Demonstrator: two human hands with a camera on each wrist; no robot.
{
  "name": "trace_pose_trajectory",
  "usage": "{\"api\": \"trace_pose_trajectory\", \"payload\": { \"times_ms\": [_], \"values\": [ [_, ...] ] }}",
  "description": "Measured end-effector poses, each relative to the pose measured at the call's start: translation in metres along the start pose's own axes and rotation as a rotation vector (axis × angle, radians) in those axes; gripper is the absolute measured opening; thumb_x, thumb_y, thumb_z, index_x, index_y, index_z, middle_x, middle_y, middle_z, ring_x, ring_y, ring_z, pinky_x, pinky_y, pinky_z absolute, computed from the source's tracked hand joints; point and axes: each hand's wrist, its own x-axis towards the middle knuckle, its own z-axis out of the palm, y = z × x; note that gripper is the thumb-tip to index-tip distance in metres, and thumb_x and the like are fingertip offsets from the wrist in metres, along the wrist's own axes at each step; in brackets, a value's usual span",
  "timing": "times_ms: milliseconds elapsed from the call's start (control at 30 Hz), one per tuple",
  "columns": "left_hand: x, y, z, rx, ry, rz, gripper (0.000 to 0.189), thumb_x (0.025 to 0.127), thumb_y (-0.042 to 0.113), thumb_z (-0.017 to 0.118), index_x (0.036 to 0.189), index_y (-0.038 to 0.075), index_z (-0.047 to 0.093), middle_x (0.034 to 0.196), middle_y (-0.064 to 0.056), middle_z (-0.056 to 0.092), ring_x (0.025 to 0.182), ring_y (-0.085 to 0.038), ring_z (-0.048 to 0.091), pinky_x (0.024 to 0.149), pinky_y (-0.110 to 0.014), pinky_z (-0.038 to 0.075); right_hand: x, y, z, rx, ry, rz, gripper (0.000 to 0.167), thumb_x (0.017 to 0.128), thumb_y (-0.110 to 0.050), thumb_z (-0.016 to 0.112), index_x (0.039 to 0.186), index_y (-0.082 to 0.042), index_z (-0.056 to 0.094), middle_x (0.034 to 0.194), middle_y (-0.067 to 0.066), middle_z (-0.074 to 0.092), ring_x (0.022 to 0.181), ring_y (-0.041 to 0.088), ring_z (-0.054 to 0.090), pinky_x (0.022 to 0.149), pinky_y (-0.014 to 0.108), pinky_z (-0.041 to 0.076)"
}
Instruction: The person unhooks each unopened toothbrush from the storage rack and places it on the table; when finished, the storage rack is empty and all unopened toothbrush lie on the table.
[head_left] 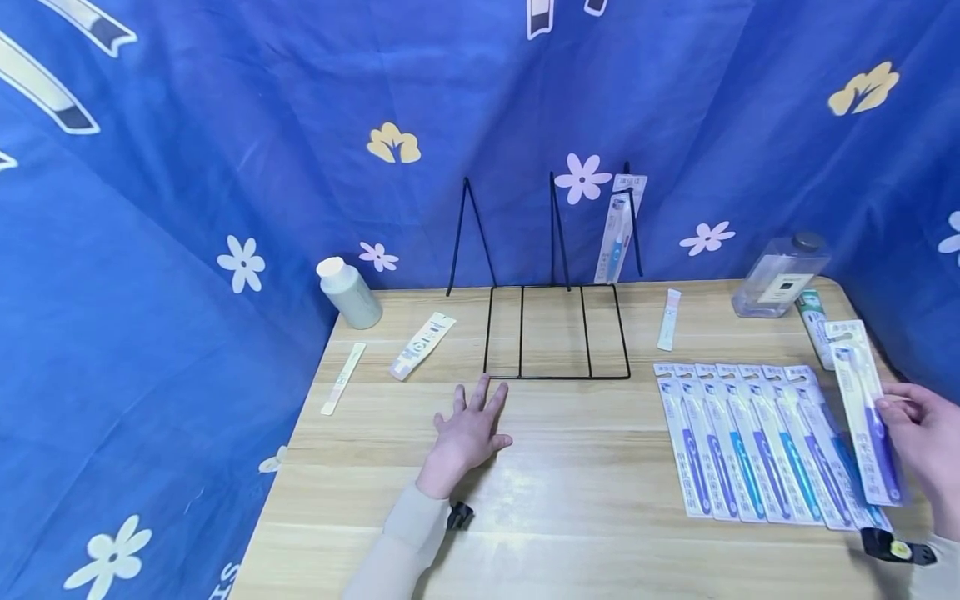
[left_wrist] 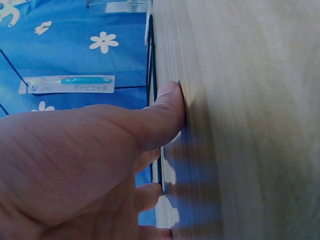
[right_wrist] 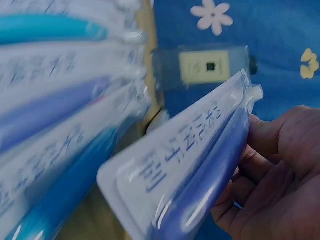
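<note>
My right hand (head_left: 926,429) pinches a packaged purple toothbrush (head_left: 862,408) by its edge, lifted at the right end of a row of packaged toothbrushes (head_left: 750,450). The right wrist view shows the thumb and fingers on one side of the purple toothbrush (right_wrist: 200,175). With fingers spread, my left hand (head_left: 468,433) rests on the table just in front of a black wire rack (head_left: 555,377). One packaged toothbrush with a blue handle (head_left: 619,237) stands upright at the rack's back right; the left wrist view shows that toothbrush (left_wrist: 72,84) too.
A grey-green bottle with a white cap (head_left: 352,296), a white tube (head_left: 422,346) and a thin sachet (head_left: 343,379) lie left of the rack. At right are a small sachet (head_left: 669,320), a clear bottle (head_left: 780,279) and a green-and-white tube (head_left: 816,325). Blue cloth (head_left: 450,83) hangs behind.
</note>
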Motion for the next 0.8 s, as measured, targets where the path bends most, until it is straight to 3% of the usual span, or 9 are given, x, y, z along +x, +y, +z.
{"api": "trace_pose_trajectory", "payload": {
  "times_ms": [100, 233, 333, 400, 533, 600, 667, 800],
  "values": [
    [0.000, 0.000, -0.001, -0.006, 0.002, 0.004, 0.092, 0.089, 0.055, 0.068, 0.163, 0.032, 0.019, 0.173, -0.003, 0.008, 0.154, -0.051, 0.015, 0.105, -0.082, 0.032, 0.000, 0.011, -0.001, -0.077, -0.023, 0.030, 0.016, 0.102, -0.001, 0.048, 0.111, 0.003, 0.060, 0.063, -0.034, 0.042, 0.052, -0.007, 0.044, 0.042, 0.019, 0.041],
    [0.001, 0.000, -0.002, -0.010, 0.004, 0.006, 0.092, 0.089, 0.055, 0.068, 0.163, 0.033, 0.019, 0.173, -0.003, 0.007, 0.154, -0.051, 0.014, 0.105, -0.082, 0.032, 0.000, 0.024, -0.002, -0.150, -0.063, 0.023, 0.029, 0.100, -0.001, 0.047, 0.121, 0.018, 0.053, 0.059, -0.035, 0.041, 0.050, -0.007, 0.043, 0.042, 0.020, 0.040],
    [0.002, 0.000, -0.002, -0.010, 0.006, 0.007, 0.092, 0.089, 0.055, 0.068, 0.163, 0.033, 0.018, 0.173, -0.003, 0.007, 0.155, -0.050, 0.014, 0.105, -0.082, 0.032, 0.000, 0.032, -0.002, -0.185, -0.078, -0.005, 0.027, 0.098, 0.000, 0.048, 0.117, 0.019, 0.054, 0.054, -0.037, 0.040, 0.048, -0.009, 0.042, 0.042, 0.019, 0.039],
    [0.002, 0.000, -0.002, -0.008, 0.009, 0.007, 0.092, 0.089, 0.055, 0.068, 0.163, 0.033, 0.018, 0.173, -0.003, 0.008, 0.155, -0.050, 0.014, 0.105, -0.082, 0.032, 0.000, 0.035, -0.002, -0.207, -0.085, -0.018, 0.026, 0.097, 0.002, 0.050, 0.113, 0.021, 0.055, 0.051, -0.028, 0.049, 0.048, -0.009, 0.041, 0.043, 0.019, 0.038],
    [0.002, 0.000, -0.001, -0.009, 0.005, 0.003, 0.092, 0.089, 0.055, 0.069, 0.164, 0.033, 0.018, 0.173, -0.002, 0.008, 0.155, -0.050, 0.014, 0.106, -0.082, 0.032, 0.002, 0.040, -0.001, -0.293, -0.123, 0.007, 0.026, 0.094, 0.001, 0.055, 0.110, 0.020, 0.058, 0.066, 0.019, 0.066, 0.054, -0.005, 0.043, 0.046, 0.019, 0.037],
    [0.001, 0.000, -0.001, -0.010, 0.001, 0.002, 0.092, 0.089, 0.054, 0.069, 0.163, 0.033, 0.018, 0.173, -0.003, 0.008, 0.155, -0.050, 0.014, 0.106, -0.082, 0.032, 0.003, 0.042, -0.001, -0.333, -0.136, 0.024, 0.025, 0.094, -0.001, 0.056, 0.110, 0.019, 0.059, 0.078, 0.032, 0.066, 0.056, -0.003, 0.044, 0.047, 0.019, 0.036],
    [0.000, 0.000, -0.002, -0.012, 0.000, 0.002, 0.092, 0.089, 0.054, 0.069, 0.163, 0.032, 0.019, 0.173, -0.003, 0.009, 0.154, -0.050, 0.015, 0.106, -0.082, 0.032, 0.004, 0.045, 0.000, -0.348, -0.146, 0.030, 0.025, 0.094, -0.001, 0.056, 0.109, 0.019, 0.059, 0.085, 0.036, 0.065, 0.057, -0.001, 0.044, 0.048, 0.020, 0.034],
    [0.000, 0.000, -0.002, -0.012, -0.001, 0.000, 0.092, 0.089, 0.054, 0.069, 0.163, 0.032, 0.020, 0.173, -0.003, 0.009, 0.154, -0.050, 0.015, 0.106, -0.082, 0.032, 0.003, 0.048, 0.003, -0.356, -0.159, 0.072, 0.027, 0.096, -0.003, 0.053, 0.110, 0.019, 0.059, 0.083, 0.033, 0.065, 0.055, 0.004, 0.045, 0.049, 0.021, 0.035]
  ]
}}
